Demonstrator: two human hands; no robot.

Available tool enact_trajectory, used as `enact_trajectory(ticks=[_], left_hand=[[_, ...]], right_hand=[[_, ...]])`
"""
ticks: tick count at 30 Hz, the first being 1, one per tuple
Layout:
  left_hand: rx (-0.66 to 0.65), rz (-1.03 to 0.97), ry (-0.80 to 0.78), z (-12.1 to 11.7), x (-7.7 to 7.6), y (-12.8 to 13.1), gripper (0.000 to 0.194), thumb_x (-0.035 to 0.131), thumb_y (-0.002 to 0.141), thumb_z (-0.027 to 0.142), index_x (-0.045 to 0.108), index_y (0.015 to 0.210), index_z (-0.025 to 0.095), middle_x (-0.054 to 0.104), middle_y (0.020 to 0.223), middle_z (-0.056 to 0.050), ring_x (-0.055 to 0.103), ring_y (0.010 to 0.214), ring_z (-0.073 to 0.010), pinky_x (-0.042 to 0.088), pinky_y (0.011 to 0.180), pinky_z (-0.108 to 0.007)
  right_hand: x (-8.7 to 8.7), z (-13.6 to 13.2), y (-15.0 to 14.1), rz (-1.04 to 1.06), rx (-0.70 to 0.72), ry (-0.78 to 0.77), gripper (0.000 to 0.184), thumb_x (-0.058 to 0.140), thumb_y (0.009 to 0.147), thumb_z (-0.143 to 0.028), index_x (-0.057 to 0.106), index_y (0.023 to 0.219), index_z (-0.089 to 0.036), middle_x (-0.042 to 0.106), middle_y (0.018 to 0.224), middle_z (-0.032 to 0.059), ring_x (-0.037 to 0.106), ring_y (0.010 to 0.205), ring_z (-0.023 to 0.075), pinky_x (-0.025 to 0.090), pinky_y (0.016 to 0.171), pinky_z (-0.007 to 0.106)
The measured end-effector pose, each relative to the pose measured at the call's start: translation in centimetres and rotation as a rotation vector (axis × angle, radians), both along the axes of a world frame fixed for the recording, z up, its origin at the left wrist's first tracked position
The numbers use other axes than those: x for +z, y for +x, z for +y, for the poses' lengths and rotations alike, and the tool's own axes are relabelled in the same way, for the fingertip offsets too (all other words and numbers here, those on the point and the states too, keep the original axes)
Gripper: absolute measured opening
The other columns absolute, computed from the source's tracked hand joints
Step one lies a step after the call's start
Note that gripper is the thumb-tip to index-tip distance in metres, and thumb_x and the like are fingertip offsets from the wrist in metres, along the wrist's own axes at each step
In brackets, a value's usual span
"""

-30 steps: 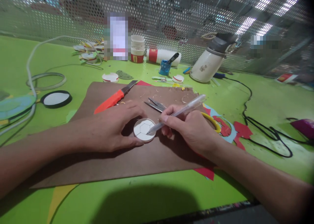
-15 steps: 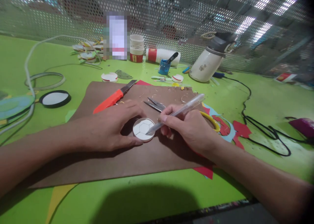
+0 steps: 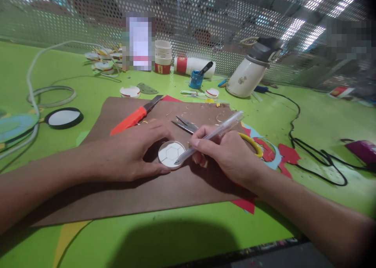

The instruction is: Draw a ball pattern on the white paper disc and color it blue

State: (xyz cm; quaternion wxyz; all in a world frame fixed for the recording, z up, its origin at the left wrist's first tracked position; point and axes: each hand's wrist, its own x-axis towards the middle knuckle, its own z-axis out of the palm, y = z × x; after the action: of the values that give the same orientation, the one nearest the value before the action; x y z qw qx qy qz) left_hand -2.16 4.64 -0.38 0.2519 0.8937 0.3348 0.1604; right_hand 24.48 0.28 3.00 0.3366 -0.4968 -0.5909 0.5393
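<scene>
A small white paper disc, which looks like a cut-off cup base with a rim, lies on a brown sheet. Dark lines on it form a hexagon with spokes, like a football pattern. My left hand curls around its left side, with the thumb at the lower edge and the fingers at the upper left. In my right hand a clear-barrelled pen is pinched, its tip on the lower part of the disc. Scissors with yellow handles lie partly hidden behind that hand.
An orange-handled knife rests beyond my left hand. Red paper scraps lie to the right. Farther back stand paper cups, a blue paint jar and a white bottle. A black cable runs along the right side.
The pen tip has shifted slightly down on the disc, toward its lower edge, and a line shows above the tip. The left hand keeps its hold.
</scene>
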Motion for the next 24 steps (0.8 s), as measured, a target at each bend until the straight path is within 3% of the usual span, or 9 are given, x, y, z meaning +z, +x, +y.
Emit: enact_trajectory(ticks=[8,16,24], left_hand=[[-0.017,-0.008,-0.011,-0.09,0.46,0.18,0.039,0.08,0.101,0.058,0.078,0.131,0.033,0.084,0.132,-0.006,0.076,0.12,-0.0345,0.061,0.103,-0.045],[0.009,0.014,-0.013,-0.1,0.23,0.01,0.041,0.078,0.1,0.061,0.077,0.125,0.029,0.084,0.127,-0.008,0.075,0.114,-0.0336,0.06,0.096,-0.044],[0.007,-0.007,-0.017,-0.01,0.1,-0.02,0.04,0.079,0.1,0.06,0.077,0.128,0.031,0.084,0.13,-0.007,0.076,0.115,-0.0343,0.06,0.097,-0.046]], right_hand=[[-0.05,0.06,0.08,0.011,0.01,-0.009,0.014,0.08,0.085,-0.024,0.069,0.075,-0.025,0.072,0.061,-0.0033,0.063,0.059,0.0145,0.05,0.062,0.028],[-0.1,-0.04,0.01,0.011,-0.02,0.035,0.029,0.087,0.095,-0.031,0.069,0.073,-0.025,0.073,0.065,-0.0022,0.064,0.062,0.015,0.055,0.07,0.031],[-0.05,0.01,0.01,0.002,-0.016,0.029,0.022,0.084,0.092,-0.026,0.069,0.075,-0.026,0.073,0.064,-0.0027,0.063,0.062,0.0154,0.055,0.068,0.03]])
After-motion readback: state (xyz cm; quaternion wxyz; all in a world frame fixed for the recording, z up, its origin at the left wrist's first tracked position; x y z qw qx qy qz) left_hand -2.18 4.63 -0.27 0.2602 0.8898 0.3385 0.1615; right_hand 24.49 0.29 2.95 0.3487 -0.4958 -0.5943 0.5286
